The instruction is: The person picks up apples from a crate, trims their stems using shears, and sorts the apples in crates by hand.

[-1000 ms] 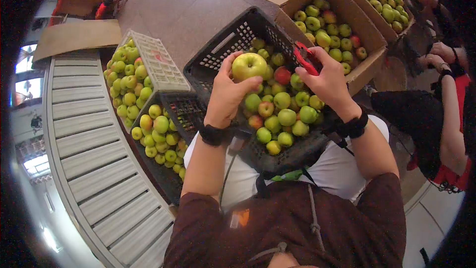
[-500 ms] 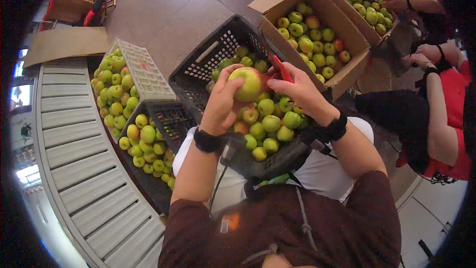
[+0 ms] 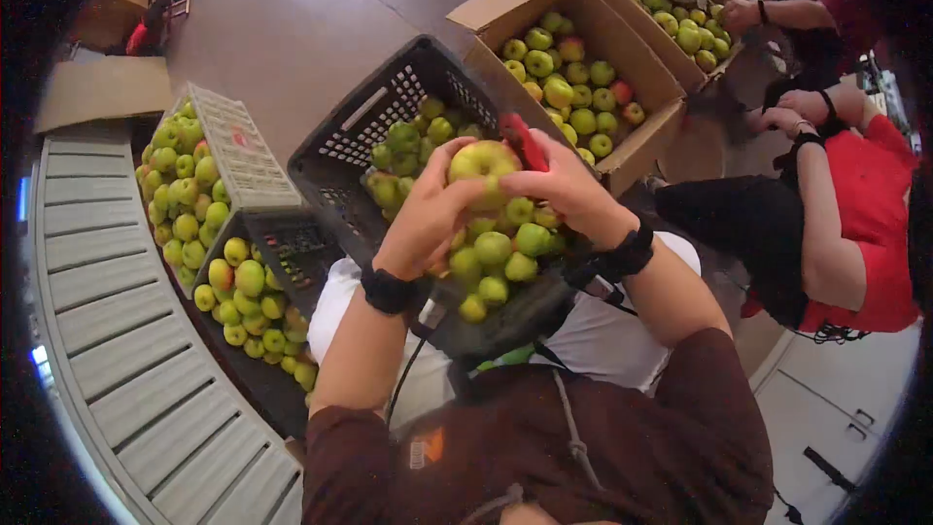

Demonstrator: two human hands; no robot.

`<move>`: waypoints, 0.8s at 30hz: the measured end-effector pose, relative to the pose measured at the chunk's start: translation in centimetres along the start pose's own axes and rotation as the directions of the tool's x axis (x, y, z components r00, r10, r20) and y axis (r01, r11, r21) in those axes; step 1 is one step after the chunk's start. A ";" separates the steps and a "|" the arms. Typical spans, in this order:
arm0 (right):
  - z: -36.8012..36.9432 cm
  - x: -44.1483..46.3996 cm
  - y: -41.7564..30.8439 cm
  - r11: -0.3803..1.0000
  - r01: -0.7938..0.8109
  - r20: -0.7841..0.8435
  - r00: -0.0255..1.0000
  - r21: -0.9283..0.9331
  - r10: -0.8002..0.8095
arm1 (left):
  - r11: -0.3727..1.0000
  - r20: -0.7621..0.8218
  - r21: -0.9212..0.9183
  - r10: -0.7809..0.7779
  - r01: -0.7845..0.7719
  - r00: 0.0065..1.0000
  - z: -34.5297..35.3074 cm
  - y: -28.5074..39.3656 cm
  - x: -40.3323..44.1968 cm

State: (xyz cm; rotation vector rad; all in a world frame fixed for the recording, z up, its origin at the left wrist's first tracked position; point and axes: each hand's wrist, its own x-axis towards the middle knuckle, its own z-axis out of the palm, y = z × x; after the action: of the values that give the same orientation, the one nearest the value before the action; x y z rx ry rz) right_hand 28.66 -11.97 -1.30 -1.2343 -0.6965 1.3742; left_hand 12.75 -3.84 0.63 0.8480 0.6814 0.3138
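A yellow-green apple is held up over the black crate, with my left hand wrapped around its left side. My right hand grips a small red-handled tool, whose exact kind I cannot make out. The thumb of that hand touches the apple's right side. Below both hands, the black plastic crate rests against my lap with many green apples in it.
At the left stand a white crate and a dark crate of apples beside a slatted conveyor. Cardboard boxes of apples stand at the right. A person in red sits there, with another person's arm beyond.
The apple has turned in my hands, so its yellow-green end now faces up and the reddish side is hidden. The red tool has tilted more upright. The whole view has shifted slightly.
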 end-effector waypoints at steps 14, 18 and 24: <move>-27.8 10.5 10.3 0.343 -0.467 -0.530 0.840 -0.815 -0.117 | 0.802 -0.560 -0.254 0.334 -0.541 0.758 -6.9 4.5 -0.5; -29.6 12.9 15.2 0.156 -0.590 -0.606 0.792 -0.792 -0.080 | 0.758 -0.654 -0.238 0.338 -0.608 0.677 -8.4 5.0 -1.0; -29.7 13.8 18.3 0.176 -0.655 -0.667 0.745 -0.735 -0.012 | 0.732 -0.680 -0.253 0.331 -0.633 0.654 -9.7 5.1 -1.3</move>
State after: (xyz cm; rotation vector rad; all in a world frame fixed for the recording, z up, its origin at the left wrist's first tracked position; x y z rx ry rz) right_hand 52.28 -9.84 -30.36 -2.8696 -0.8909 0.6694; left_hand 5.39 4.34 0.61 0.4250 0.8924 1.2622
